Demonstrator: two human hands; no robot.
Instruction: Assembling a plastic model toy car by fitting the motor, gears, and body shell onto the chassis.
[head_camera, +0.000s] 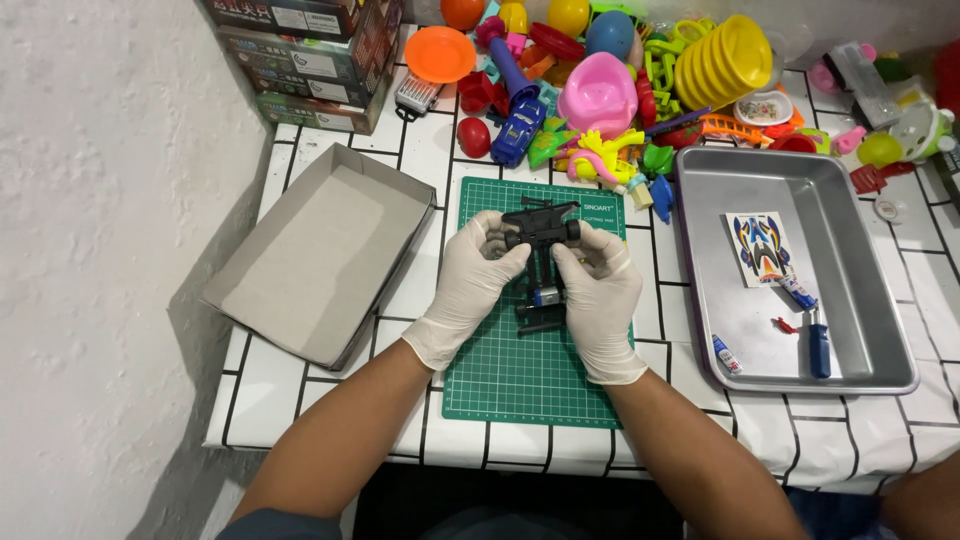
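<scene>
— White tiling with dark grout covers the bench (300, 385), and I've got a green cutting mat (530, 375) laid square in front of me. What do you see in my hands?

— A black toy car chassis (541, 262), held just above the mat's far half. Your left hand (470, 285) is closed on its left flank, thumb pressing by the front wheel; your right hand (598, 290) is closed on the other flank. Both are in white gloves.

— I'd judge it light and stiff, thin moulded plastic. The narrow spine and the small metal motor part near the middle look like the weak spots, so I'd keep hold of the side rails by the axles rather than the middle. Gloves may slip on smooth plastic.

— Agreed. To your left lies an open grey cardboard box lid (320, 250). To your right sits a metal tray (860, 300) with a sticker sheet (758, 247), a blue-handled screwdriver (819, 345) and small tubes I can't identify.

— And beyond the mat?

— A heap of bright plastic toys (600, 90), with stacked boxes (310, 60) in the far left corner.
</scene>
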